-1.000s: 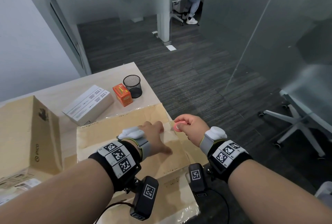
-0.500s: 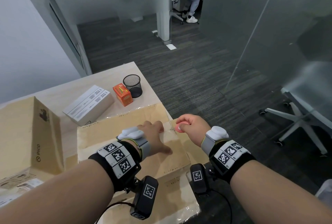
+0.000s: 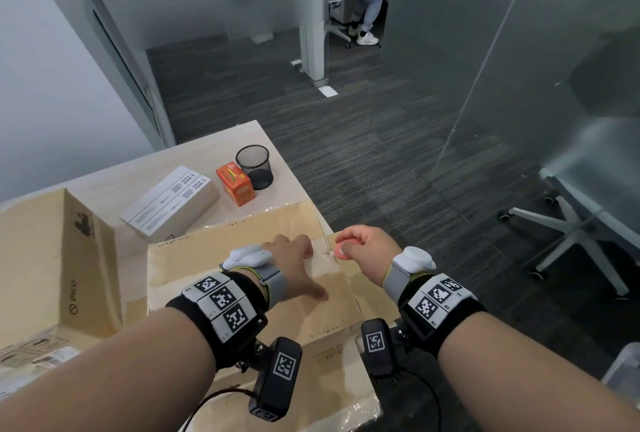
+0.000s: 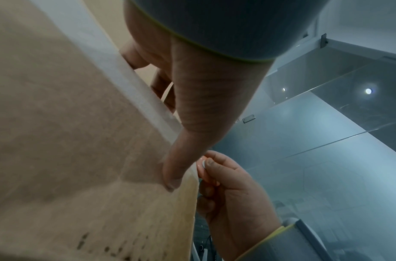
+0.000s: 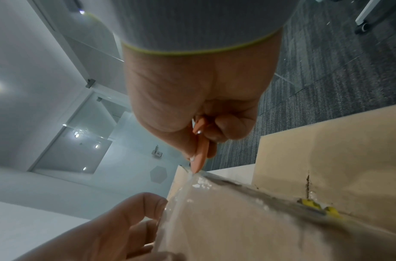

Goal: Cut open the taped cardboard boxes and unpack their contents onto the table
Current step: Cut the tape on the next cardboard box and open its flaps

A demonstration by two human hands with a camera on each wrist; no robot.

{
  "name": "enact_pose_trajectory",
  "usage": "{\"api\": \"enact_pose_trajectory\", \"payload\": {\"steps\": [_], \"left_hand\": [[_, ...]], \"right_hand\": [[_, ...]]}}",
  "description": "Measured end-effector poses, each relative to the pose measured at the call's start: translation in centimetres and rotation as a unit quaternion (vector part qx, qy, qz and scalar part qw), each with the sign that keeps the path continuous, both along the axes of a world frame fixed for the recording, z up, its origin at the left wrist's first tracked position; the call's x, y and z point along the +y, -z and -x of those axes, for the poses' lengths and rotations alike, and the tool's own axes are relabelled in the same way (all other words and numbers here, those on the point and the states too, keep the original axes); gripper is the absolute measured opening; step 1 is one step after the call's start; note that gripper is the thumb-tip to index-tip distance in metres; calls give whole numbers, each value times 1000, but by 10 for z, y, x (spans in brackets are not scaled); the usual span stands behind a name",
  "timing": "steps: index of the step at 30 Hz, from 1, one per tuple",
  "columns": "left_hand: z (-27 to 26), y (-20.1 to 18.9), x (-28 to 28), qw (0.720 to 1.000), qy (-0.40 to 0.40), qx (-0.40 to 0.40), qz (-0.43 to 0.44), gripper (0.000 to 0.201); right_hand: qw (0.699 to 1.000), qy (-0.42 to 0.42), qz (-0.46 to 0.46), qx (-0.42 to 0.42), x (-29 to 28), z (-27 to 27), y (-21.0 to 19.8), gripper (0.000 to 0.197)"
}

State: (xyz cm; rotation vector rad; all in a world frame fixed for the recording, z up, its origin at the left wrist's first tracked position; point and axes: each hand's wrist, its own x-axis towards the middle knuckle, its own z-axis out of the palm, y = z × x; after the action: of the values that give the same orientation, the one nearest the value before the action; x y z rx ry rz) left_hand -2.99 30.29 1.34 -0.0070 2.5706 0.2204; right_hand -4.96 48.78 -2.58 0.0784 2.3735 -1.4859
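Our left hand [image 3: 294,258] lies flat, fingers straight, on the taped box [image 3: 242,279] at the table's [image 3: 214,147] near right corner. Our right hand [image 3: 367,251] pinches a pink cutter [image 5: 200,157], tip on the tape. Another box [image 3: 52,258] at the left edge reads "PICO".

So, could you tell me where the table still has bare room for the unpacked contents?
Bare table lies behind the white box, and a strip between it and the cardboard box. The near left is crowded by the second cardboard box.
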Motion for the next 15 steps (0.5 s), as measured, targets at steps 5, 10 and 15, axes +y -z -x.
{"api": "enact_pose_trajectory", "payload": {"steps": [5, 10, 15], "left_hand": [[-1, 0, -1, 1000, -1, 0, -5, 80], [1, -1, -3, 1000, -6, 2, -27, 77], [-4, 2, -10, 999, 34, 35, -14, 40]], "right_hand": [[1000, -2, -8, -16, 3, 1, -3, 15], [1000, -5, -9, -25, 2, -3, 2, 18], [998, 50, 16, -18, 8, -4, 7, 16]]}}
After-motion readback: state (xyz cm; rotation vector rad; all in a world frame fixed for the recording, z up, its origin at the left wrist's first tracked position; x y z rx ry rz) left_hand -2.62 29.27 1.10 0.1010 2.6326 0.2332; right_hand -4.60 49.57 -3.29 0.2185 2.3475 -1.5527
